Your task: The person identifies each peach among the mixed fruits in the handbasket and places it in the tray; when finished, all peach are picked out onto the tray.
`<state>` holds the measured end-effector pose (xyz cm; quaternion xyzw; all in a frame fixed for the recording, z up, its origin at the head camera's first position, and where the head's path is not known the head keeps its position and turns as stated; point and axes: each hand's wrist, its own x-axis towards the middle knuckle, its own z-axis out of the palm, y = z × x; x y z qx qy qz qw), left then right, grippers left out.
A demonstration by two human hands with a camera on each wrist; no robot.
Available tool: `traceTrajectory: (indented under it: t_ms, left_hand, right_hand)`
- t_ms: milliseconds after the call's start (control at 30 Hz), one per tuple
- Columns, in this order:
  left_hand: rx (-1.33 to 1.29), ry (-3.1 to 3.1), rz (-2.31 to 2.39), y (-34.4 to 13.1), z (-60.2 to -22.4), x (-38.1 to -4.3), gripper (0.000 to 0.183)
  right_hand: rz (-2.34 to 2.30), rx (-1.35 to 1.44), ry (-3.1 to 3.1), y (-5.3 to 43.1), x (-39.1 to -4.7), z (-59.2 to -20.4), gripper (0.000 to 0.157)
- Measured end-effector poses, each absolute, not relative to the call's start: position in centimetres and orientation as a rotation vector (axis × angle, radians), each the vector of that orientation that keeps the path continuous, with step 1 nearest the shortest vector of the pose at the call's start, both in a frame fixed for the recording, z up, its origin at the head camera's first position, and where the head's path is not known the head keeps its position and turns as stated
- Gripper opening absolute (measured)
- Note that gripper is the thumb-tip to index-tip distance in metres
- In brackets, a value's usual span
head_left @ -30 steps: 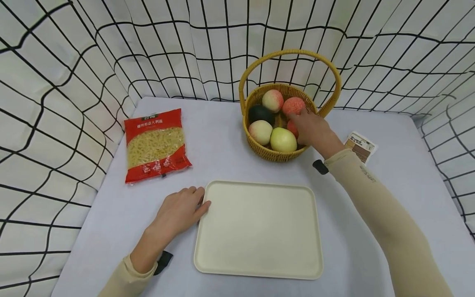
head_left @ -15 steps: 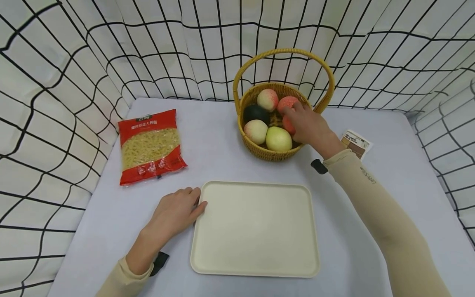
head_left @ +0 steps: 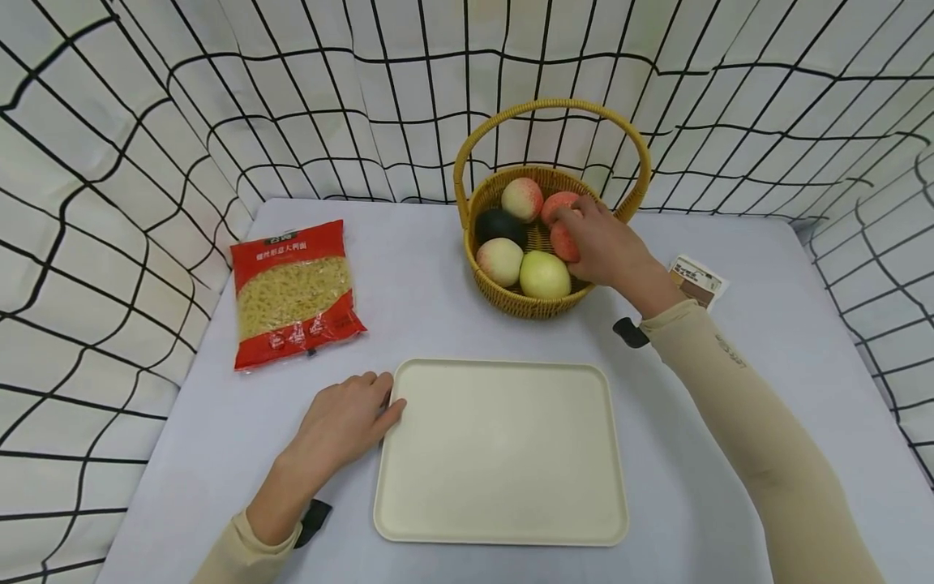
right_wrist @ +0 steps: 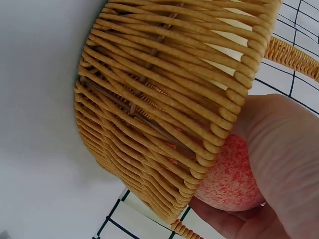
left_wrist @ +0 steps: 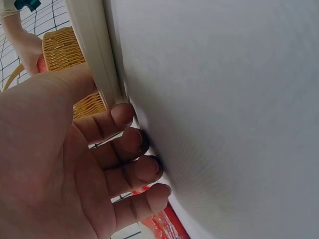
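My right hand (head_left: 609, 250) reaches over the right rim of the yellow wicker basket (head_left: 515, 302) and grips a red speckled peach (right_wrist: 233, 174) between thumb and fingers. Beside it in the basket lie another red peach (head_left: 559, 207), a pale-and-red peach (head_left: 521, 199), a dark green avocado-like fruit (head_left: 500, 229), a pale peach (head_left: 499, 261) and a yellow-green pear-like fruit (head_left: 544, 276). My left hand (head_left: 340, 422) holds the upper left corner of a cream rectangular tray (head_left: 501, 454), its thumb over the rim. In the left wrist view, its curled fingertips (left_wrist: 133, 140) lie along the tray's outside edge.
A red bag of pasta (head_left: 295, 294) lies at the back left of the white table. Right of the basket, partly behind my right wrist, is a small printed card or packet (head_left: 696, 280). Black netting over white cloth (head_left: 409, 89) rises around the table; the basket's tall handle (head_left: 552, 104) arches upward.
My right fingers have closed round the red peach, which shows more between them now. The left hand stays at the tray. The head view has shifted slightly.
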<state>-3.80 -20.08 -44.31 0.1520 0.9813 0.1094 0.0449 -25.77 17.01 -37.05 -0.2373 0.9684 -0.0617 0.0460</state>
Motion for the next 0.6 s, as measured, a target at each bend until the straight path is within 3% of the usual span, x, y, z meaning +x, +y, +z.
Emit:
traceTrajectory:
  t_ms: [600]
  left_hand:
    - [0.465, 2.995, 0.338, -19.9, -44.2, -3.8, 0.027]
  right_hand:
    - [-0.461, -0.789, 2.992, 18.1, -25.2, -37.0, 0.069]
